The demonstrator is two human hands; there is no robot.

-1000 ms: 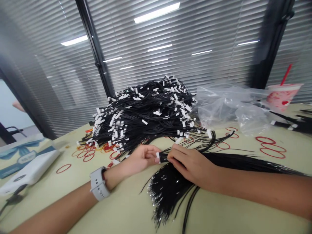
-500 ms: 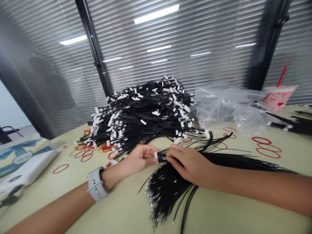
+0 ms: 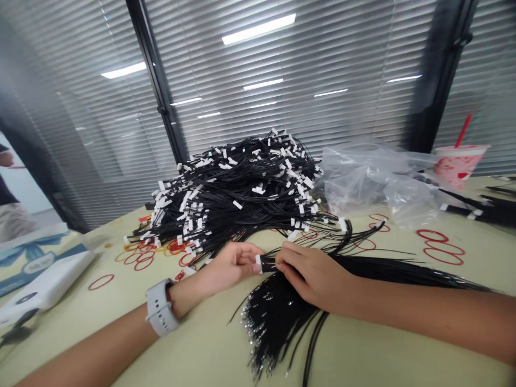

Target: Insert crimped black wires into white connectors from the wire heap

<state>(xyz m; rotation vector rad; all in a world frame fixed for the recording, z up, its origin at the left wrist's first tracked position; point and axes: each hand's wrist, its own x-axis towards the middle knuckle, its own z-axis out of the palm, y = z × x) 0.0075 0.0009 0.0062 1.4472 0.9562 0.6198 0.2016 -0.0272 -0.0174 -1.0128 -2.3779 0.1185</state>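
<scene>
Between the fingertips of my left hand [image 3: 237, 262] is the white connector [image 3: 258, 264] of a black cable. My right hand [image 3: 316, 274] closes round the black wires just behind that connector; its fingers partly hide them. Beneath my right hand lies a thick bundle of black wires [image 3: 274, 312], their shiny metal tips fanned toward the front edge. More black wires [image 3: 395, 269] stretch away to the right under my forearm. Behind both hands rises a large heap of black cables [image 3: 242, 188] with white connectors.
Red rubber bands [image 3: 443, 247] lie on the right, with more rubber bands [image 3: 139, 255] on the left. Clear plastic bags [image 3: 363, 180] and a pink cup [image 3: 459, 164] with a red straw stand at the back right. A white box [image 3: 52, 279] sits at the left. A person [image 3: 10, 193] shows at the far left edge.
Both hands keep nearly the same hold and place. The view has shifted slightly, and a person has come into sight at the far left.
</scene>
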